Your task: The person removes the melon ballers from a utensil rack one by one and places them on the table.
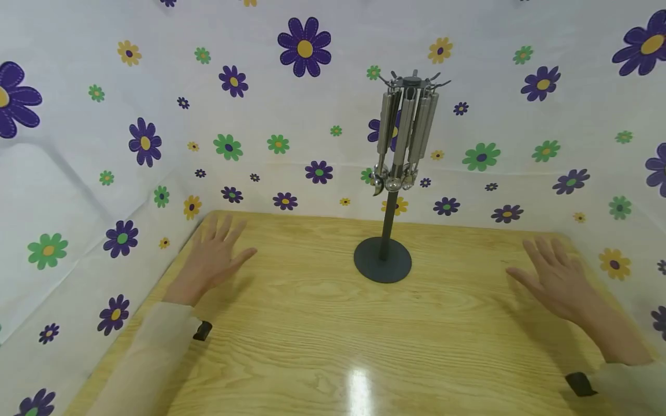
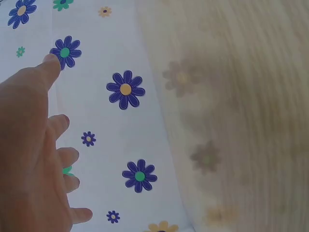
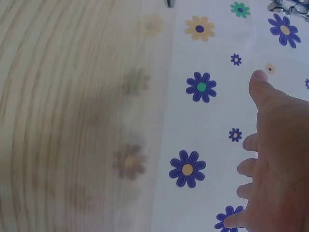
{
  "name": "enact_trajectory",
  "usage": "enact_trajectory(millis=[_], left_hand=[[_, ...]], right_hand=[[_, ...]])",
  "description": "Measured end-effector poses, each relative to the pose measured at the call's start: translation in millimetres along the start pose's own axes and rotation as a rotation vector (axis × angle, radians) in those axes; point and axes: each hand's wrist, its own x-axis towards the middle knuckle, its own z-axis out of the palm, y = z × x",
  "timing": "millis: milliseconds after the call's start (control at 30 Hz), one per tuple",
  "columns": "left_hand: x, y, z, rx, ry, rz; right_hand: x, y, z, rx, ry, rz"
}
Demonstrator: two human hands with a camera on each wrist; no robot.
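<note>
My left hand (image 1: 210, 257) is near the tabletop's (image 1: 312, 323) far left corner, my right hand (image 1: 559, 283) near the far right, fingers loosely extended on both. The rack (image 1: 388, 219) stands between, well apart from each, close to the far edge. Its hanging utensils (image 1: 403, 130) overlap, partly hiding one another; their shiny ends may be ladles. My right wrist view cuts them off.

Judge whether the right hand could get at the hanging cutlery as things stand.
Likely yes: the right hand holds nothing, its fingers are extended, and no object shows between it and the hanging cutlery, though it would probably need to lift and move inward.
</note>
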Motion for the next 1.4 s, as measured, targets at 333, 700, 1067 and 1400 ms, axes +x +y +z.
enact_trajectory(millis=[333, 700, 1067, 1400], left_hand=[[22.4, 26.7, 0.0, -0.081, 0.056, 0.062], [41.9, 68.5, -10.9, -0.296, 0.139, 0.170], [67.4, 117.5, -41.5, -0.524, 0.312, 0.229], [99.1, 162.0, -91.7, -0.703, 0.428, 0.322]], right_hand=[[12.9, -28.2, -1.6, 0.047, 0.089, -0.110], [36.1, -83.7, -13.6, 0.212, 0.172, -0.145], [68.4, -143.0, -26.8, 0.305, 0.501, -0.277], [95.8, -198.6, -55.9, 0.420, 0.582, -0.317]])
